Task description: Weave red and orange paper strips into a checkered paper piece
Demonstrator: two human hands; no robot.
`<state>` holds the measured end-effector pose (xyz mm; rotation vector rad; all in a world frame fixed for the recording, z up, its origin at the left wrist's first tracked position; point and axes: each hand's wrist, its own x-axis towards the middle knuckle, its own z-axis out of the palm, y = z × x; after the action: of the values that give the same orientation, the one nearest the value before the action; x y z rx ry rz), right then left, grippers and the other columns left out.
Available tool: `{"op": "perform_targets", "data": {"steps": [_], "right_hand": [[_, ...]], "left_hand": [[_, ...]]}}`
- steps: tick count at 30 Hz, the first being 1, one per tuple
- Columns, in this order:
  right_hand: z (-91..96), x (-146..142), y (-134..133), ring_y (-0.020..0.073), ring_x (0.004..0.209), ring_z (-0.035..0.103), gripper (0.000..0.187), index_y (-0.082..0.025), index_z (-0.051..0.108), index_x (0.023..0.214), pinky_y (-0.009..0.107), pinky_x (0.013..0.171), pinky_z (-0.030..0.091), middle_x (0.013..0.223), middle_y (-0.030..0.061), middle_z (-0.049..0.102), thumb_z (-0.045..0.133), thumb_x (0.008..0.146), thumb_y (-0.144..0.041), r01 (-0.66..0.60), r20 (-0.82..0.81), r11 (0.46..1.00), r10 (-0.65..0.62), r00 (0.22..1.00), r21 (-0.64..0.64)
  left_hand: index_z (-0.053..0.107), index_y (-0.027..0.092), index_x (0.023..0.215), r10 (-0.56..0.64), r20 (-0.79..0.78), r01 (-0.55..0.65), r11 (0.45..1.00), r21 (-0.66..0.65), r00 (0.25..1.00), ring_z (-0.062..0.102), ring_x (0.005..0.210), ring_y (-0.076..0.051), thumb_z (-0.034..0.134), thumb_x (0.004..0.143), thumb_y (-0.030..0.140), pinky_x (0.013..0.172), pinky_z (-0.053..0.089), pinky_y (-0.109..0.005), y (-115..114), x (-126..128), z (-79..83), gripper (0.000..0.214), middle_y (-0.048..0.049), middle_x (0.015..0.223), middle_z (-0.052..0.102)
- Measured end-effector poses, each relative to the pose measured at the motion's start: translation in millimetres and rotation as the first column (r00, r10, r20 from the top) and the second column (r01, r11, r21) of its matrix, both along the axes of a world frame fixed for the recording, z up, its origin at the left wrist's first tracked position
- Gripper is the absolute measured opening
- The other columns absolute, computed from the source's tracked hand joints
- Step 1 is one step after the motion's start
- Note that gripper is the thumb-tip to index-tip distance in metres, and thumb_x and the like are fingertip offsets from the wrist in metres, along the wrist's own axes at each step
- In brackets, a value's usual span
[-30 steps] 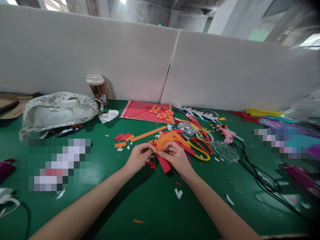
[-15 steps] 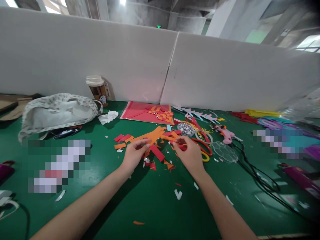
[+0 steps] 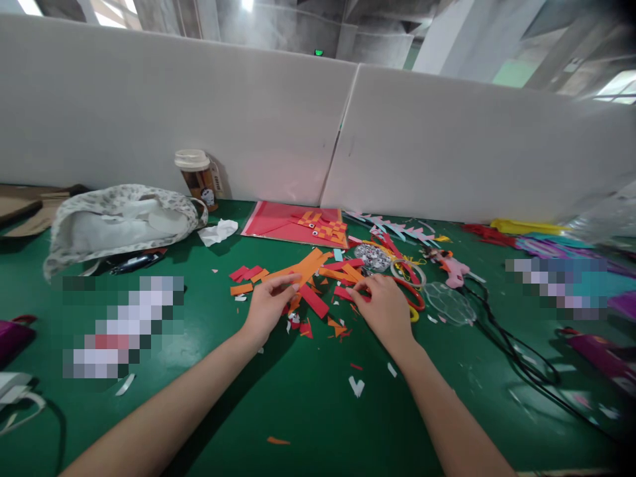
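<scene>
A loose heap of orange and red paper strips [image 3: 318, 281] lies on the green table [image 3: 308, 404] in front of me. My left hand [image 3: 268, 306] rests on its left side, fingers curled, fingertips pinching an orange strip [image 3: 293, 270]. My right hand [image 3: 385, 308] lies on the right side of the heap, fingers bent down onto a red strip [image 3: 344, 292]. Red-and-yellow scissors [image 3: 415, 299] show partly behind my right hand.
Behind the heap lie a red sheet with a woven orange piece [image 3: 298, 225], a roll of tape [image 3: 407, 271], a pink glue gun [image 3: 454, 268] with a black cable, a cup [image 3: 196, 175], a cloth bag [image 3: 119, 222] and a crumpled tissue [image 3: 218, 232]. White partition panels close off the back.
A second ago both hands held the strips bunched together between them. They have spread apart and the strips now lie scattered flat on the table.
</scene>
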<state>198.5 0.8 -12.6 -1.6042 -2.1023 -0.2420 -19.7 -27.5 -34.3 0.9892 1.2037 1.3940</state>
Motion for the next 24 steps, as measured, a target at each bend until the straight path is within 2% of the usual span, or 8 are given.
{"op": "perform_targets", "data": {"steps": [3, 6, 9, 15, 18, 19, 22, 24], "right_hand": [[0.8, -6.1, -2.9, 0.0216, 0.074, 0.054, 0.016, -0.022, 0.054, 0.065, 0.033, 0.065, 0.039, 0.074, 0.0032, 0.06, 0.055, 0.079, -0.03, -0.057, -0.061, 0.997, 0.054, 0.997, -0.047], [-0.5, -9.8, -3.8, 0.0216, 0.073, 0.055, 0.011, -0.023, 0.056, 0.072, 0.033, 0.064, 0.039, 0.074, 0.0029, 0.062, 0.054, 0.079, -0.031, -0.084, -0.104, 0.995, 0.079, 0.991, -0.046], [-1.6, -11.0, -3.3, 0.0236, 0.075, 0.055, 0.014, -0.022, 0.059, 0.077, 0.035, 0.063, 0.039, 0.077, 0.0048, 0.063, 0.055, 0.077, -0.035, -0.094, -0.062, 0.992, 0.089, 0.994, -0.082], [-1.6, -11.4, -3.3, 0.023, 0.073, 0.054, 0.012, -0.021, 0.053, 0.066, 0.034, 0.062, 0.04, 0.073, 0.0046, 0.062, 0.056, 0.075, -0.028, -0.092, -0.045, 0.983, 0.086, 0.995, -0.158], [-1.7, -10.6, -3.6, 0.0241, 0.077, 0.054, 0.005, -0.021, 0.054, 0.074, 0.036, 0.066, 0.042, 0.078, 0.0059, 0.061, 0.056, 0.072, -0.024, -0.093, -0.076, 0.992, 0.087, 0.993, -0.081], [-1.2, -10.6, -4.2, 0.0252, 0.081, 0.054, 0.009, -0.02, 0.055, 0.08, 0.037, 0.07, 0.042, 0.084, 0.0072, 0.061, 0.056, 0.071, -0.023, -0.108, -0.095, 0.994, 0.105, 0.99, -0.032], [2.7, -14.5, -8.6, 0.027, 0.095, 0.053, 0.025, -0.019, 0.055, 0.096, 0.042, 0.083, 0.041, 0.098, 0.01, 0.059, 0.055, 0.071, -0.02, -0.234, -0.199, 0.967, 0.25, 0.948, 0.102], [5.0, -20.5, -12.8, 0.0249, 0.094, 0.055, 0.018, -0.02, 0.057, 0.092, 0.041, 0.085, 0.042, 0.095, 0.0082, 0.061, 0.055, 0.074, -0.023, -0.33, -0.309, 0.939, 0.344, 0.887, 0.098]], "left_hand": [[0.069, 0.016, 0.095, -0.019, -0.006, 0.019, 1.0, -0.017, 1.0, 0.059, 0.062, -0.011, 0.067, 0.068, 0.029, 0.062, 0.046, -0.023, -1.8, 1.2, 4.6, 0.03, -0.0042, 0.083, 0.07], [0.07, 0.017, 0.093, -0.039, 0.002, 0.039, 0.999, -0.016, 0.999, 0.059, 0.065, -0.011, 0.068, 0.067, 0.028, 0.064, 0.046, -0.023, -2.4, 2.2, 6.5, 0.028, -0.005, 0.089, 0.07], [0.07, 0.017, 0.09, -0.062, 0.018, 0.062, 0.998, -0.014, 0.998, 0.059, 0.065, -0.011, 0.068, 0.066, 0.027, 0.063, 0.046, -0.023, -1.7, 3.0, 5.2, 0.026, -0.0055, 0.094, 0.07], [0.071, 0.015, 0.089, -0.112, -0.029, 0.111, 0.993, -0.025, 0.993, 0.054, 0.054, -0.01, 0.067, 0.067, 0.025, 0.053, 0.041, -0.022, -2.1, 4.3, 4.0, 0.024, -0.003, 0.068, 0.068], [0.07, 0.015, 0.09, -0.119, -0.028, 0.118, 0.993, -0.026, 0.993, 0.05, 0.05, -0.009, 0.066, 0.067, 0.025, 0.05, 0.039, -0.021, -2.6, 4.8, 4.8, 0.025, -0.001, 0.059, 0.064], [0.07, 0.015, 0.09, -0.118, -0.024, 0.117, 0.993, -0.024, 0.993, 0.05, 0.05, -0.009, 0.067, 0.067, 0.025, 0.05, 0.039, -0.021, -2.7, 5.0, 5.2, 0.025, -0.001, 0.059, 0.064], [0.07, 0.014, 0.088, -0.124, 0.004, 0.124, 0.992, -0.021, 0.992, 0.053, 0.054, -0.009, 0.068, 0.066, 0.025, 0.055, 0.042, -0.021, -2.9, 6.0, 6.7, 0.025, -0.0032, 0.071, 0.067], [0.07, 0.014, 0.087, -0.143, 0.016, 0.143, 0.99, -0.015, 0.99, 0.056, 0.06, -0.009, 0.069, 0.065, 0.025, 0.06, 0.045, -0.021, -3.4, 6.7, 8.1, 0.025, -0.0043, 0.08, 0.068]]}}
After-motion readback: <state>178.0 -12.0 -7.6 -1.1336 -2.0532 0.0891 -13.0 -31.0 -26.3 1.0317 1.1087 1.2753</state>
